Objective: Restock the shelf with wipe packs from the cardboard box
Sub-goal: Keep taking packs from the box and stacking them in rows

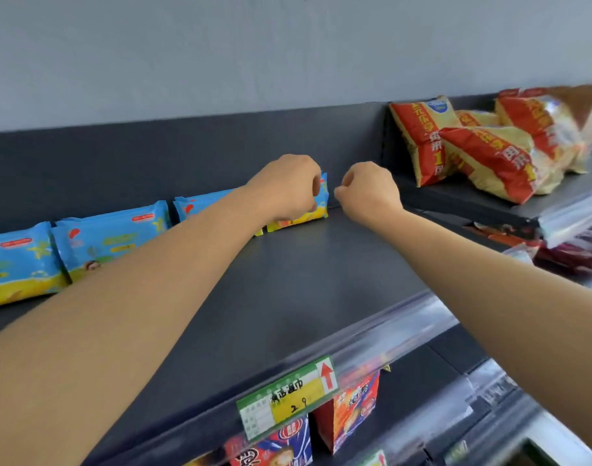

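left hand (288,186) grips the end pack (322,196) at frame centre; it stands on edge against the shelf (304,280) back. right hand (368,193) clenched, empty, just right of it. Pack looks light, soft, slick film, probably tippy: hold across the long edges, not the end seals.

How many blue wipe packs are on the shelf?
4 wipe packs line the back of the shelf: one at the far left edge, one next to it, one partly behind the left forearm, and the rightmost under the left hand. More may be out of view leftward.
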### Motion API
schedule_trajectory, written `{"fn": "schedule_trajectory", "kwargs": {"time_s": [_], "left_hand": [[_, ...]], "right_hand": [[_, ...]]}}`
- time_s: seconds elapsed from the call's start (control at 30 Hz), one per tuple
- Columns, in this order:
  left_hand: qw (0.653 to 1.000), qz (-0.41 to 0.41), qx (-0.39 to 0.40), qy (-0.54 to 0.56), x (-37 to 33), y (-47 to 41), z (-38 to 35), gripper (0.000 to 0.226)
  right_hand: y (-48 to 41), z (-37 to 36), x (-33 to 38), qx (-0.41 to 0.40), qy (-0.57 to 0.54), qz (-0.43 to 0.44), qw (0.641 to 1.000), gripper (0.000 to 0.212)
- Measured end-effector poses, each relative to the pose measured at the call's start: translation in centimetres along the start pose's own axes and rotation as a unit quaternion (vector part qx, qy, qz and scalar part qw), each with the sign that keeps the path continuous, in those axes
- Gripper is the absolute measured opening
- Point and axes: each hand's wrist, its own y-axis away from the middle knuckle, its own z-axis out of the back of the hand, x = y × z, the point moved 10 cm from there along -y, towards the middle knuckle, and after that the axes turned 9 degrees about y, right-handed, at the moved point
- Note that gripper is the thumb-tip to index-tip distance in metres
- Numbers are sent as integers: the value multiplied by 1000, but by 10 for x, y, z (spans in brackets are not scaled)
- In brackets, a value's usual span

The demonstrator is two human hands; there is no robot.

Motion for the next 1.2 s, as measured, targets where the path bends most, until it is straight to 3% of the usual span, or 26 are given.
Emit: {"fn": "schedule_trajectory", "kwargs": {"time_s": [0.13, 0.33, 0.53, 0.8, 1.2], "left_hand": [[994, -84, 72, 16, -75, -12, -37, 22], [959, -223, 167, 55, -218, 16, -111, 27], [924, -262, 264, 93, -304, 64, -201, 28], [901, -192, 382, 75, -339, 88, -331, 30], [872, -72, 480, 57, -318, 130, -529, 35]], "right_hand": [[37, 47, -63, -36, 24, -50, 998, 21], [127, 115, -200, -84, 86, -227, 967, 17], [216, 134, -312, -77, 134, -336, 929, 24], [280, 74, -436, 79, 107, -402, 906, 19], [362, -61, -519, 354, 92, -315, 876, 29]]}}
